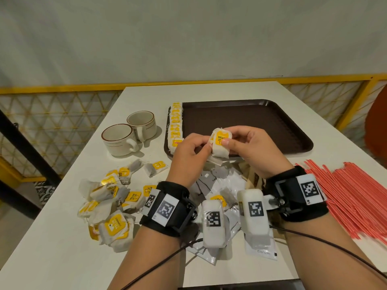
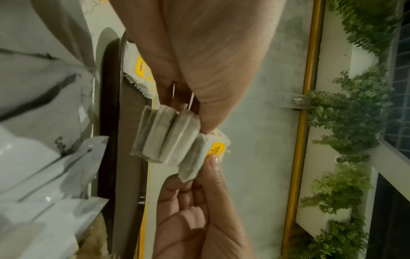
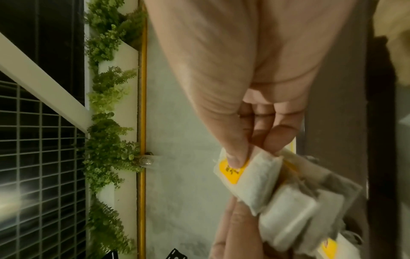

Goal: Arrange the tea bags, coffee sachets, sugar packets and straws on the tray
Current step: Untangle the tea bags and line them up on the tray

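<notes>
Left hand (image 1: 189,155) and right hand (image 1: 250,148) pinching a small stack of white paper tea bags (image 1: 220,143), dark brown plastic tray (image 1: 272,126) just beyond, white table (image 1: 52,248) beneath, yellow-railed lattice fence (image 1: 52,122) behind

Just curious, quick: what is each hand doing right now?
Left hand: grips the stack of tea bags.
Right hand: pinches the same stack, thumb on the front yellow tag.

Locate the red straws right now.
Head view: the red straws lie loose on the table, right of the right hand, off the tray.
</notes>
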{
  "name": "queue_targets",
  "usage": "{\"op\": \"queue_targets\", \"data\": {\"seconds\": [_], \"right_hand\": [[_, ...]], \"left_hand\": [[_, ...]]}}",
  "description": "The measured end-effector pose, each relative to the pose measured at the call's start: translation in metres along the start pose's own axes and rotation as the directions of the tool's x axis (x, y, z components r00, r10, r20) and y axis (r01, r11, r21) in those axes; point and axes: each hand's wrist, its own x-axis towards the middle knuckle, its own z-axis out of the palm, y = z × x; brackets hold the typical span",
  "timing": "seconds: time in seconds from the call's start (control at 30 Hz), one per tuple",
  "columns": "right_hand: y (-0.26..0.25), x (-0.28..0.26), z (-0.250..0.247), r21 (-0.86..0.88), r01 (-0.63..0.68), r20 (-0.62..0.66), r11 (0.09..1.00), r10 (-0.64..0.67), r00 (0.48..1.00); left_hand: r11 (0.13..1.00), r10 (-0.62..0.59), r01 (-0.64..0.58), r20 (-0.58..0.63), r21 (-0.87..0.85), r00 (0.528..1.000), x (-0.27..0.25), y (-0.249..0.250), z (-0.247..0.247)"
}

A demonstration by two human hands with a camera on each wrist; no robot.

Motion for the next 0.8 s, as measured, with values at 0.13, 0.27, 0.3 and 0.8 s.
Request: {"op": "queue_targets", "data": {"seconds": [0.13, 0.27, 0.3, 0.8], "right_hand": [[0.001, 0.0, -0.004, -0.025, 0.056, -0.065, 0.998, -0.057, 0.996], [-0.003, 0.001, -0.011, -0.079, 0.176, -0.257, 0.981, -0.191, 0.947], [-0.005, 0.0, -0.012, -0.115, 0.217, -0.257, 0.969, -0.24, 0.936], [-0.015, -0.01, -0.025, -0.051, 0.092, 0.028, 0.995, -0.09, 0.996]], "left_hand": [[1.0, 0.011, -0.011, -0.059, -0.008, 0.998, -0.001, -0.001, 0.001], [0.996, -0.069, 0.058, -0.167, -0.07, 0.983, 0.0, -0.001, 0.0], [0.995, -0.082, 0.07, -0.176, -0.068, 0.981, 0.0, -0.002, -0.001], [0.98, -0.169, 0.14, -0.224, -0.138, 0.96, 0.002, -0.005, -0.003]]}}
